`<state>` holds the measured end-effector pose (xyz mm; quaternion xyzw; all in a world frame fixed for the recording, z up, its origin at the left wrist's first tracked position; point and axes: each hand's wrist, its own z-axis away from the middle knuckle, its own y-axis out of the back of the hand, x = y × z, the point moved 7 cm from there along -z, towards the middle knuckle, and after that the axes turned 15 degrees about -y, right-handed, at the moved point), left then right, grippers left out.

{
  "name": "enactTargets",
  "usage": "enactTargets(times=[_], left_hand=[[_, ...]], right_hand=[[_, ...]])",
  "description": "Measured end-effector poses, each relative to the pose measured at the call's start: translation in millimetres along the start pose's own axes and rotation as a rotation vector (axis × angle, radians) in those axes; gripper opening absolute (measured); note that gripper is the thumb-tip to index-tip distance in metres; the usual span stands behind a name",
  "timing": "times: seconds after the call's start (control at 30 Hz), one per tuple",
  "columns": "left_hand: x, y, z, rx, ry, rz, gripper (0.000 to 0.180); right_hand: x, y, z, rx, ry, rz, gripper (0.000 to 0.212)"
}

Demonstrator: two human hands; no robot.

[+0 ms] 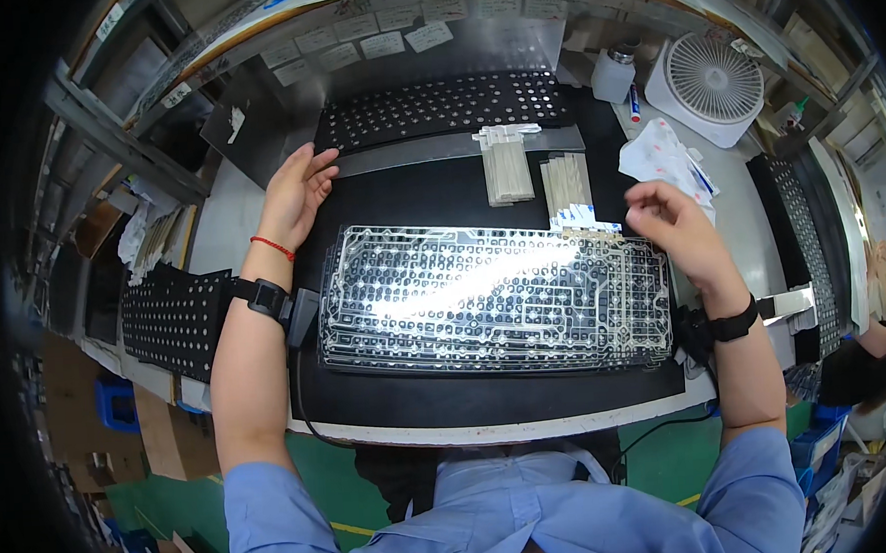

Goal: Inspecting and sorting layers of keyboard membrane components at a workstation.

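A stack of clear plastic keyboard membrane sheets with printed circuit traces (446, 326) lies on the black mat (409, 398) in front of me. A bright glare crosses its middle. My left hand (302, 196) is raised beyond the stack's far left corner, fingers apart and holding nothing. Over the far right corner of the stack, my right hand (676, 226) is loosely curled, its thumb apart from the fingers; I see nothing in it. Two bundles of pale narrow strips lie beyond the stack: one bundle (507, 170) farther away, the other bundle (566, 182) nearer my right hand.
A black perforated sheet (444, 109) lies at the back. White fan (711, 84), white bottle (613, 75), marker (634, 103) and crumpled white sheet (662, 158) stand or lie at the back right. More perforated black sheets (173, 321) are at left. Another person (868, 354) is at far right.
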<state>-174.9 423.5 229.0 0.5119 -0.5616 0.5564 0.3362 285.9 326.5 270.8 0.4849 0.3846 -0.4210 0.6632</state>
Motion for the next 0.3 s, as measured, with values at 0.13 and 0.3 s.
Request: enactTargets(times=[0.13, 0.3], left_hand=[[-5.4, -7.3, 1.6, -0.209, 0.117, -0.039, 0.046], [-3.0, -19.2, 9.3, -0.217, 0.084, -0.010, 0.060]], right_hand=[[5.1, -8.8, 6.5, -0.091, -0.003, 0.370, 0.022], [-0.1, -1.0, 2.8, -0.007, 0.043, 0.216, 0.019]])
